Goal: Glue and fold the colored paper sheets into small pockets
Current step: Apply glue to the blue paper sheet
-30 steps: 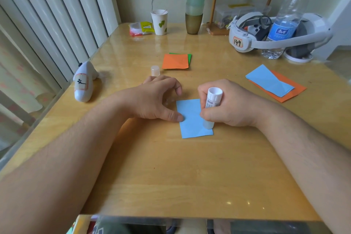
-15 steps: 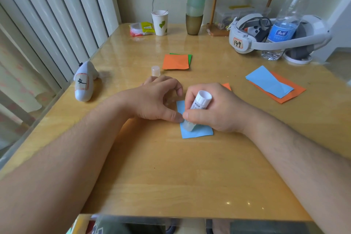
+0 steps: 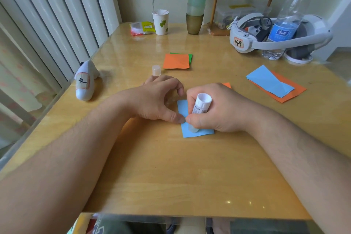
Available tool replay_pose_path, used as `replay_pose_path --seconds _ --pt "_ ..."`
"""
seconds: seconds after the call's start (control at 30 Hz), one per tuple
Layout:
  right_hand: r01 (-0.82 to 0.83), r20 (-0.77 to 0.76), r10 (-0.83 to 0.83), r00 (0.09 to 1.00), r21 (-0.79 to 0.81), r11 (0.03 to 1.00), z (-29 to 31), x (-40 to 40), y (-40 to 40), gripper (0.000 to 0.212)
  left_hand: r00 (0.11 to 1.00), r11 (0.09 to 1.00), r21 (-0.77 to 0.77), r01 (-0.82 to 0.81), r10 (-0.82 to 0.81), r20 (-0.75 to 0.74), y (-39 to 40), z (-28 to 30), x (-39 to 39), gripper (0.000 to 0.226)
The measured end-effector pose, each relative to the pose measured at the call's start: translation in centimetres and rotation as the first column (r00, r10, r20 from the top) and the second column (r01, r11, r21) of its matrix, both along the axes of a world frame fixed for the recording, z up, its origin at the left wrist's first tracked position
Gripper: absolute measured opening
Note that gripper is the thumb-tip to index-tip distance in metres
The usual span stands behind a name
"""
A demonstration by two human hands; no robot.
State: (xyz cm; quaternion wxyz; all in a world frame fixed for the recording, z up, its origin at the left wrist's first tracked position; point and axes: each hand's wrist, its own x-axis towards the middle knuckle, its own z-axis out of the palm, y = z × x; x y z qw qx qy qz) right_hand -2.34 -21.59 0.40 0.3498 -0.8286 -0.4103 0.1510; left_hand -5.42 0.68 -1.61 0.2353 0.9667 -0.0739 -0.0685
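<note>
A small blue paper sheet (image 3: 197,133) lies flat on the wooden table (image 3: 171,176) in front of me. My right hand (image 3: 216,112) grips a white glue stick (image 3: 201,108), tilted with its clear tip down on the sheet's left part. My left hand (image 3: 157,100) presses the sheet's left edge with thumb and curled fingertips. The glue cap (image 3: 156,70) stands behind my left hand. An orange paper corner (image 3: 227,85) peeks out behind my right hand. Orange-on-green sheets (image 3: 176,61) lie farther back; a blue sheet on an orange one (image 3: 269,83) lies at the right.
A white shark-shaped toy (image 3: 85,83) lies at the table's left edge. At the back stand a paper cup (image 3: 160,22), stacked tumblers (image 3: 196,5), a headset (image 3: 266,34), a water bottle (image 3: 290,17) and a snack packet (image 3: 141,28).
My right hand has slid the glue stick leftward across the blue sheet toward my left thumb, tilting it. The left hand has stayed in place.
</note>
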Motion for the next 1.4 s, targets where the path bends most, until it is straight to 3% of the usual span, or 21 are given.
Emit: replay_pose_path --seconds 0.2,0.6,0.67,0.8,1.0,1.13,1.4 --pt "0.03 -0.031 -0.032 0.999 -0.073 0.997 0.6 1.1 -1.6 0.016 1.0 0.999 -0.032 0.008 -0.007 0.021 0.1 -0.2 0.1 0.061" --pt "0.034 -0.017 -0.036 0.999 -0.094 0.995 0.5 1.5 -1.9 0.019 1.0 0.999 -0.042 0.015 -0.014 0.025 0.1 -0.1 0.1 0.06" --pt "0.049 -0.018 -0.049 0.999 -0.049 0.998 0.4 1.6 -1.8 0.022 1.0 0.999 -0.046 0.016 -0.015 0.02 0.2 -0.1 0.1 0.06" --pt "0.066 -0.049 -0.057 0.997 0.212 0.975 0.0 1.4 -1.1 0.018 1.0 0.999 -0.046 0.013 -0.013 0.018 0.1 -0.2 0.1 0.06" --pt "0.003 -0.041 0.009 0.999 0.278 0.961 -0.4 0.4 0.1 0.015 1.0 1.0 -0.004 0.008 -0.008 0.002 -0.1 0.1 -0.1 0.061" --pt "-0.038 -0.032 0.045 0.998 0.2 0.979 -0.7 0.0 0.3 0.012 1.0 1.0 0.016 -0.003 0.003 -0.013 -0.2 0.1 -0.1 0.072" --pt "-0.054 -0.013 0.055 0.998 0.089 0.995 -1.1 -0.2 0.6 0.012 1.0 1.0 0.011 -0.001 0.001 -0.014 -0.3 0.1 -0.2 0.073"
